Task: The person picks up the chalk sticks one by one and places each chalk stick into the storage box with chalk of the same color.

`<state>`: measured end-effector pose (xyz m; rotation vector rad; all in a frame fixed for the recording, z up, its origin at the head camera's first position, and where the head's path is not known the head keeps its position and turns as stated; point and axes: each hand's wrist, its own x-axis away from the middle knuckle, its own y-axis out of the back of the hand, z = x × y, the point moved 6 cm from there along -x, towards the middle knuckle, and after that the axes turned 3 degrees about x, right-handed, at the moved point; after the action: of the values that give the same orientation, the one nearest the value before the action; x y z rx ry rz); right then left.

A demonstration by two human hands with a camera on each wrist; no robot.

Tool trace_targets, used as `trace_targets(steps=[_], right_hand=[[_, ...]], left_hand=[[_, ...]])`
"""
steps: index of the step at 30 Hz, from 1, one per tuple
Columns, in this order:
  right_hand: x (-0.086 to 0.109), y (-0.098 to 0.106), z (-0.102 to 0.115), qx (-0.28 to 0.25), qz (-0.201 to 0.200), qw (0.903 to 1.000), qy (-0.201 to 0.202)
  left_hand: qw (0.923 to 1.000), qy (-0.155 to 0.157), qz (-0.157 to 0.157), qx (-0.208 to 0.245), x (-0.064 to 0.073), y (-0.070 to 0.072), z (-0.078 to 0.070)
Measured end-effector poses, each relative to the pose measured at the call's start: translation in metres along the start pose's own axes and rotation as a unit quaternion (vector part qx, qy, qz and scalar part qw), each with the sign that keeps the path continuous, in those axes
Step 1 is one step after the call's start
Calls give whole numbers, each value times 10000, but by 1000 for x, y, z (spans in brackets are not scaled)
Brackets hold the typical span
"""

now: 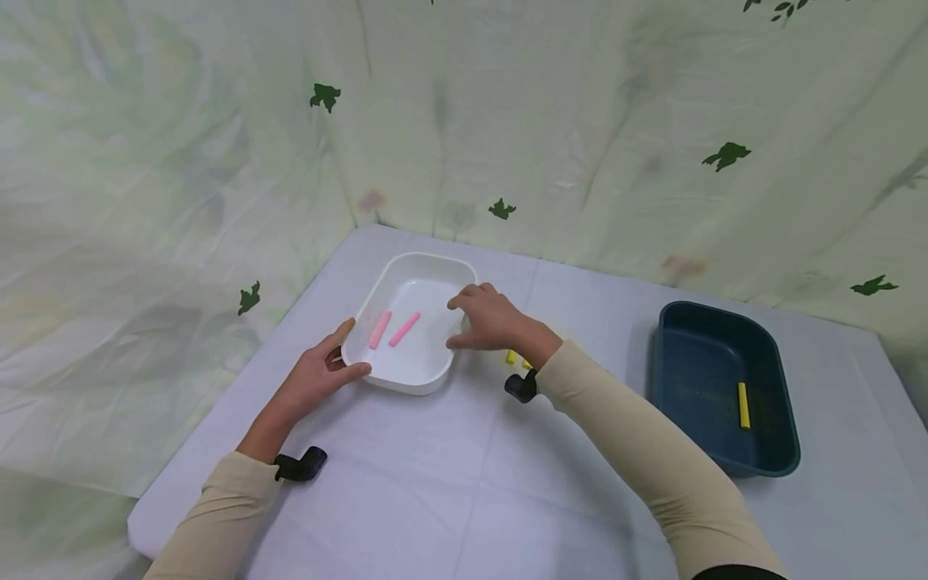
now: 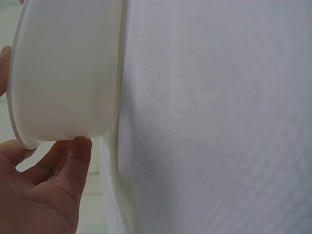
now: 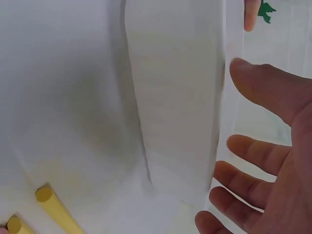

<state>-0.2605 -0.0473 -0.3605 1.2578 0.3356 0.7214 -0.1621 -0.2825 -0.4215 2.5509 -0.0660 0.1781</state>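
A white plastic basin [image 1: 411, 370] stands on the table, with two pink chalk-like sticks [image 1: 380, 329] lying inside it. My left hand [image 1: 319, 372] holds the basin's near left corner, thumb over the rim and fingers against the outer wall [image 2: 63, 87]. At the right rim is my right hand [image 1: 493, 320], its fingers spread and loosely bent above the basin's edge, with nothing between them. In the right wrist view, the thumb and fingertips [image 3: 241, 146] lie right along the rim. Yellow sticks [image 1: 511, 357] lie on the table beneath the right wrist, partly hidden by it.
A dark blue basin [image 1: 681, 435] stands at the right with a yellow stick [image 1: 743, 405] inside. White cloth covers the table [image 1: 406, 491]. A pale curtain with green leaf shapes [image 1: 580, 121] hangs behind and to the left.
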Motion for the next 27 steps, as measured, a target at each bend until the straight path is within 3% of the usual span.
trace_targets(steps=[14,27], right_hand=[[46,19,-24,-177,-382,9983,401],[87,22,-59,-92,-365,9993,37]], left_hand=[[9999,-135,-49,10,1,2,-5],[10000,-64,-12,-22,0,2,-4]])
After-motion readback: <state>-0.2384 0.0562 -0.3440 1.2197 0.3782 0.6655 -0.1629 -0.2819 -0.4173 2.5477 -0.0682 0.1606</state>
